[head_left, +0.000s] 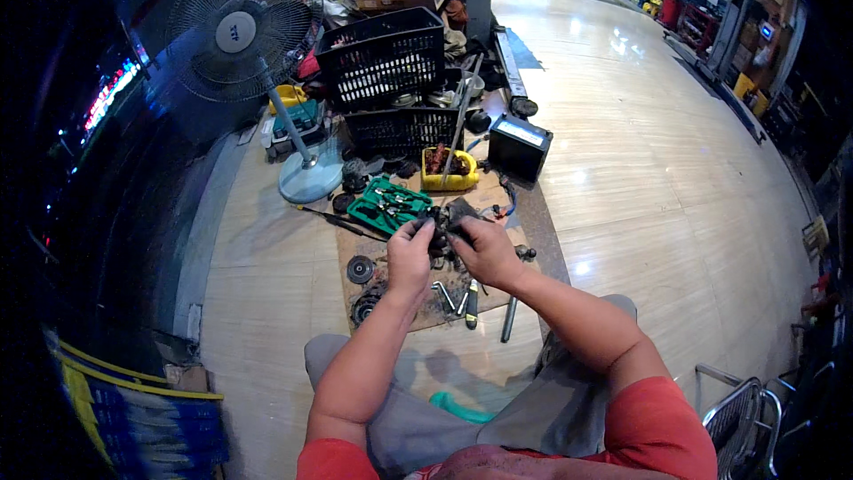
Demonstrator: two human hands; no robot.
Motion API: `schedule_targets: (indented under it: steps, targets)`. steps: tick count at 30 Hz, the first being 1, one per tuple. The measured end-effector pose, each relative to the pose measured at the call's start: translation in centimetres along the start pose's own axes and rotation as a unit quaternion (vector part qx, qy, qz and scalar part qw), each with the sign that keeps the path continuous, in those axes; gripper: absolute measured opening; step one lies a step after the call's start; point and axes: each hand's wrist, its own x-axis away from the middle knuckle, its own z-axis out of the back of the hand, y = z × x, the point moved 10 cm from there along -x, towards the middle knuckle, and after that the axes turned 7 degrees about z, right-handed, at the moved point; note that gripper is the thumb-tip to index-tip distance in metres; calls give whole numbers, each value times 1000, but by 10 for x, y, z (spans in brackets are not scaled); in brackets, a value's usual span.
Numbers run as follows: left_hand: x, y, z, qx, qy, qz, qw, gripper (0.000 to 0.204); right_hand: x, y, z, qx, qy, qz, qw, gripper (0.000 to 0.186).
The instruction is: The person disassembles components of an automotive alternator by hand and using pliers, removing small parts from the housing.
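Note:
Both hands meet in front of me over a brown cardboard sheet (pixel 418 320). My left hand (pixel 410 256) is closed, thumb and fingers pinching a small, blackened mechanical part (pixel 440 236). My right hand (pixel 485 251) is closed on a dark grey, rag-like piece (pixel 460 209) against the part's right side. The fingers hide much of the part, so its exact kind does not show. Just beyond my left hand lies an open green tool case (pixel 389 204) with several tools in it. Nearer me on the cardboard are a black-and-yellow-handled tool (pixel 472 305) and a bent metal key (pixel 442 295).
A yellow container (pixel 450 180) holds reddish-brown pieces. Behind it are stacked black crates (pixel 382 58), with a black battery (pixel 519 148) to the right. A standing fan (pixel 235 33) rises at far left. Round dark parts (pixel 360 269) and a metal tube (pixel 509 320) lie nearby.

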Motion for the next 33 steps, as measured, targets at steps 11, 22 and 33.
schedule_targets:
  steps: [11, 22, 33]
  targets:
    - [-4, 15, -6, 104, -23, -56, 993, 8, 2, 16, -8, -88, 1, -67, 994, 18]
    - [-8, 12, -10, 51, -56, -31, 997, 10, 8, 40, -29, -206, -30, -195, 958, 23]
    - [-8, 20, -8, 186, -104, -28, 977, 9, 19, 32, -52, -243, -96, -231, 937, 20]
